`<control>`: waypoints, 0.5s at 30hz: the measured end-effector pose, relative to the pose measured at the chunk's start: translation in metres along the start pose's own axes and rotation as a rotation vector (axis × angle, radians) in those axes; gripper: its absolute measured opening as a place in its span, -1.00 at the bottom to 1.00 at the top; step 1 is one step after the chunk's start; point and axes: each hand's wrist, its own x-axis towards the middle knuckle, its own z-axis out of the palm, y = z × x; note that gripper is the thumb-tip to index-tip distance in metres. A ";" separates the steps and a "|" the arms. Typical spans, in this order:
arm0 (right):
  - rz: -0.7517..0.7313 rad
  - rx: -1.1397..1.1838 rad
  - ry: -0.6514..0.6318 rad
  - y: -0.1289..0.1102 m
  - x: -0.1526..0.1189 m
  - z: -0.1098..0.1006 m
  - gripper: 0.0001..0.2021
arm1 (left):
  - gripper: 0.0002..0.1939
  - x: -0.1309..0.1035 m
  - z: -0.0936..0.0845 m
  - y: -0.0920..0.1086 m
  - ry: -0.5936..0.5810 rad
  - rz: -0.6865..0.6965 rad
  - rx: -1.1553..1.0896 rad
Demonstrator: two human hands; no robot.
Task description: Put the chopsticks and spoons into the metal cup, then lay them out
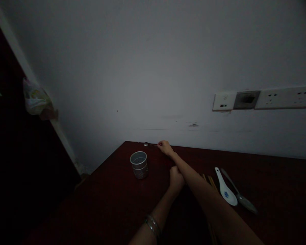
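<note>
Near the back edge of the dark red table, my right hand point(165, 148) pinches the thin handle of a small metal spoon point(146, 144). The spoon's bowl points left, toward the table's far left corner. My left hand point(177, 178), with bangles at the wrist, is closed in a fist just under my right forearm; what it holds, if anything, is hidden. A perforated metal cup point(139, 165) stands upright to the left of both hands. Wooden chopsticks point(212, 182) lie partly hidden beneath my right forearm.
A white ceramic spoon point(226, 190) with a blue mark lies right of the chopsticks, beside a larger metal spoon point(246, 203). The table point(104, 197) meets a pale wall with sockets point(272, 98). A plastic bag point(37, 98) hangs at the left.
</note>
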 end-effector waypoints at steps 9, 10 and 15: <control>0.066 0.412 0.251 0.023 -0.066 -0.100 -0.79 | -0.84 -0.008 0.004 0.005 -0.034 0.135 0.295; 0.070 0.490 0.259 0.025 -0.080 -0.115 -0.78 | -0.84 -0.011 0.005 0.006 -0.035 0.213 0.350; 0.162 0.533 0.254 0.025 -0.158 -0.196 -0.74 | -0.76 -0.043 0.023 0.036 -0.036 0.687 0.600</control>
